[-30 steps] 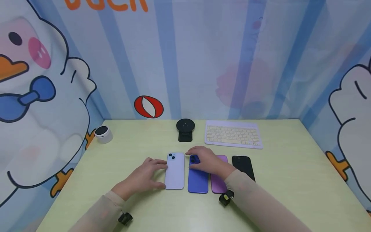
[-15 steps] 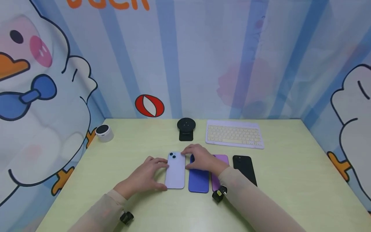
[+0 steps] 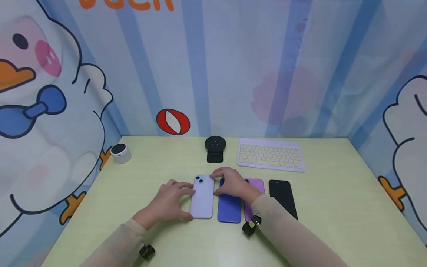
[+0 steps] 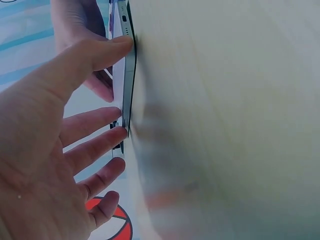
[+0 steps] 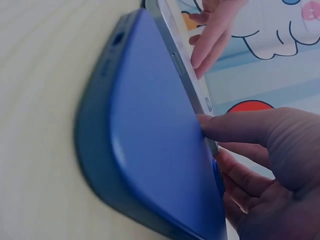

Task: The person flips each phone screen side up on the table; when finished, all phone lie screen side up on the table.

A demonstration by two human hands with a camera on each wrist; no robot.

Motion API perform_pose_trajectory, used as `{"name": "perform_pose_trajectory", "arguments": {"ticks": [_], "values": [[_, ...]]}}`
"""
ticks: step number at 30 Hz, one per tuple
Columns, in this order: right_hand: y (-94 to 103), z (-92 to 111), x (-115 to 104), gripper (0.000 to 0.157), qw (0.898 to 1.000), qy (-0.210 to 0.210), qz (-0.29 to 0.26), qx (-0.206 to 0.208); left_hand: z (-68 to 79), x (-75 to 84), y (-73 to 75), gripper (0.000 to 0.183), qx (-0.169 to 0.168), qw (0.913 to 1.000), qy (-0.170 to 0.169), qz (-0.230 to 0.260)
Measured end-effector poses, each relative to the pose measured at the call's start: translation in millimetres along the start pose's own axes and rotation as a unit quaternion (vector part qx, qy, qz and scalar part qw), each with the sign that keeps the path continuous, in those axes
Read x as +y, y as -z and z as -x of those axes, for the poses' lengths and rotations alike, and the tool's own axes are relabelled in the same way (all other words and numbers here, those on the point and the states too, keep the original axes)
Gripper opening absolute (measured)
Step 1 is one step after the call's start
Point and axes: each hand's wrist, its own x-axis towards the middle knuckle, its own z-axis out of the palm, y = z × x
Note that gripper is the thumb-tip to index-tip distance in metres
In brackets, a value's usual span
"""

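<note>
A lavender phone [image 3: 202, 200] lies back up on the table, its two camera lenses at the upper left. My left hand [image 3: 166, 204] has its fingertips at the left edge, and the thumb [image 4: 112, 50] touches the lower corner. From the other side my right hand [image 3: 231, 182] reaches over a blue phone [image 3: 229, 211], partly hiding it. In the right wrist view the right thumb [image 5: 245, 126] meets the lavender phone's right edge, while the index finger is at its top right corner in the head view. Neither hand's fingers are wrapped round the phone.
A purple phone [image 3: 255, 184], partly under the right wrist, and a black phone [image 3: 282, 193] lie to the right. Behind stand a black round-topped stand [image 3: 215, 144] and a lavender keyboard [image 3: 271, 155]. A small white cylinder [image 3: 121, 154] sits at the far left of the table [image 3: 333, 207].
The right hand has moved left from the blue phone's top to the lavender phone's right edge. The left hand stays at the left edge.
</note>
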Motion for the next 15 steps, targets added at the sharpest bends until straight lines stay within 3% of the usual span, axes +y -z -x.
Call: {"name": "perform_pose_trajectory", "arguments": {"ticks": [15], "values": [[-1.8,4.1,-4.6,0.063,0.999,0.013,-0.026,0.039,1.1,-0.3,1.2,0.082,-0.008,0.9999,-0.006,0.013]]}}
